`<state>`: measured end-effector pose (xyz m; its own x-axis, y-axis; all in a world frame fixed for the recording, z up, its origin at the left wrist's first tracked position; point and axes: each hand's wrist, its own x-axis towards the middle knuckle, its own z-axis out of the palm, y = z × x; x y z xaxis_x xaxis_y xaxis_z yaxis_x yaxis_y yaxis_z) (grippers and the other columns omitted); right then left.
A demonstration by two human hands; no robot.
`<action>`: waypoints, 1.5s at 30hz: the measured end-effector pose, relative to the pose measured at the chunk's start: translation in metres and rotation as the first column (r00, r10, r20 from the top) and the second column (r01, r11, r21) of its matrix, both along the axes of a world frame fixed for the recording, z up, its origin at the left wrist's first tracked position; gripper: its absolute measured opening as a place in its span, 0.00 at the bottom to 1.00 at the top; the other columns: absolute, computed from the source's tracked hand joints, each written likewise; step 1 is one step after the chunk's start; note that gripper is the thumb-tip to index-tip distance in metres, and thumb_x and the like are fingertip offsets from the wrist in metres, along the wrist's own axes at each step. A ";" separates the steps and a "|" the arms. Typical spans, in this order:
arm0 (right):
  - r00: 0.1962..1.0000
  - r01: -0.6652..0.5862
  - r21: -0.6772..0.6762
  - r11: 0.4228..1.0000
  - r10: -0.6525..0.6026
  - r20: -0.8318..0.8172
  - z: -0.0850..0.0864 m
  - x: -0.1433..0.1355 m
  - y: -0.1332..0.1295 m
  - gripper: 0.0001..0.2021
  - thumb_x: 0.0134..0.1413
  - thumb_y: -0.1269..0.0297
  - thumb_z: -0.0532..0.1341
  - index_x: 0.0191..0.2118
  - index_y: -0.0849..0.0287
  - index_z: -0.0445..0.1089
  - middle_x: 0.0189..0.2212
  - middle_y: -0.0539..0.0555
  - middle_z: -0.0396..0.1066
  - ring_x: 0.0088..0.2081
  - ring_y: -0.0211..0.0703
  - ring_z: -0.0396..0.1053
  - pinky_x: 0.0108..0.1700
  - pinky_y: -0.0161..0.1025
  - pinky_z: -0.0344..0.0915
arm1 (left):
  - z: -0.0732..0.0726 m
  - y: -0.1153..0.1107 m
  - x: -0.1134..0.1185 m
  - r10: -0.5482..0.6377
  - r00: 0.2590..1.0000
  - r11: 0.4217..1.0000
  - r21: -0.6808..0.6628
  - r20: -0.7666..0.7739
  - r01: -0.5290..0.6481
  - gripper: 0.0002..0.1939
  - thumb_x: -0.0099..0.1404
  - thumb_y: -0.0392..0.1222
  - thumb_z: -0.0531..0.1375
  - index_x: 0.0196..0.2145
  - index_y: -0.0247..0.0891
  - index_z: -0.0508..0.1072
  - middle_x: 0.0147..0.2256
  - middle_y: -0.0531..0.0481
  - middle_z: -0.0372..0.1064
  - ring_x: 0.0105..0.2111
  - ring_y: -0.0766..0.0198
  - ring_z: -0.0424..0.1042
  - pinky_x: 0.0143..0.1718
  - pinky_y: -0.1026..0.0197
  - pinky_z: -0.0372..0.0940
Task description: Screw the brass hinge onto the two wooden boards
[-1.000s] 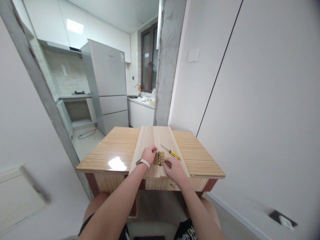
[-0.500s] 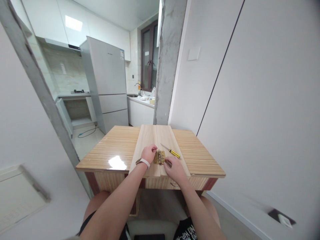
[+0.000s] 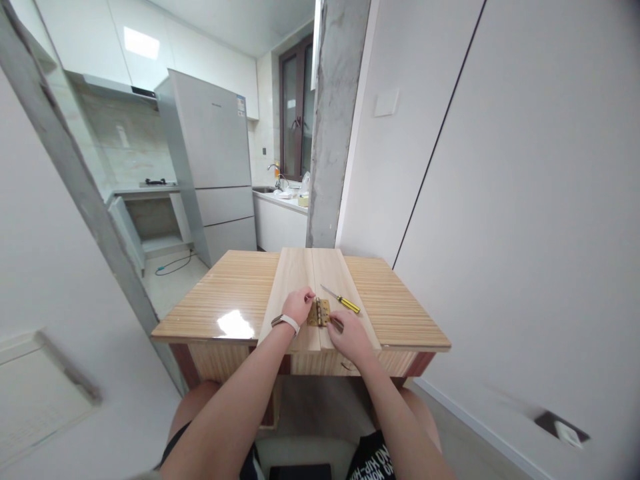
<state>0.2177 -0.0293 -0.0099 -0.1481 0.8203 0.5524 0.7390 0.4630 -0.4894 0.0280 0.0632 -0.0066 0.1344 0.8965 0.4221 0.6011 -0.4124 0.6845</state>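
A brass-coloured hinge [image 3: 320,312] lies across the seam between two pale wooden boards [image 3: 295,270], its knuckle running along the seam. My left hand [image 3: 298,305], with a white band at the wrist, is closed in a pinch at the hinge's upper left corner. What its fingertips hold is too small to make out. On the opposite side, my right hand [image 3: 350,335] has thumb and forefinger closed at the right leaf's edge, covering part of it. A yellow-and-black screwdriver [image 3: 349,305] rests on the right board just beyond my right hand, its tip pointing away to the left.
The boards lie on a glossy wood-grain table [image 3: 400,303] with a drawer front beneath. White wall panels [image 3: 500,200] rise to the right. Beyond the table stand a bare concrete post [image 3: 336,133], a grey fridge [image 3: 213,133] and a sink counter [image 3: 283,220].
The view has shifted very slightly. Both hands, the hinge, the boards and the screwdriver keep their places relative to one another.
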 end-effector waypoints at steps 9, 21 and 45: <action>1.000 0.002 -0.023 1.000 -0.002 -0.005 0.004 0.000 -0.002 0.09 0.57 0.68 0.62 0.42 0.57 0.76 0.40 0.57 0.76 0.46 0.50 0.70 0.52 0.46 0.66 | 0.002 0.001 0.001 0.024 1.000 1.000 -0.014 -0.004 -0.024 0.06 0.66 0.32 0.60 0.33 0.38 0.76 0.33 0.50 0.77 0.33 0.66 0.72 0.38 0.65 0.63; 1.000 -0.001 -0.031 1.000 0.001 0.005 0.003 0.000 -0.002 0.08 0.57 0.67 0.62 0.43 0.56 0.76 0.40 0.56 0.77 0.46 0.49 0.70 0.53 0.46 0.66 | -0.001 -0.002 0.003 0.013 0.999 1.000 -0.026 -0.040 -0.015 0.06 0.67 0.34 0.61 0.36 0.41 0.78 0.35 0.50 0.78 0.35 0.65 0.74 0.40 0.64 0.64; 0.965 0.262 -0.011 0.965 -0.262 0.014 0.025 0.052 0.058 0.08 0.59 0.70 0.56 0.41 0.57 0.72 0.42 0.60 0.72 0.44 0.50 0.70 0.48 0.44 0.64 | 0.000 -0.005 0.000 0.050 0.999 0.997 -0.065 0.022 -0.049 0.08 0.66 0.33 0.62 0.42 0.42 0.75 0.39 0.49 0.78 0.38 0.64 0.75 0.42 0.63 0.65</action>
<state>0.2692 0.0286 0.0146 0.0664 0.8384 0.5410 0.8395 0.2460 -0.4844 0.0280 0.0583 -0.0067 0.0801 0.9274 0.3655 0.6032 -0.3370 0.7229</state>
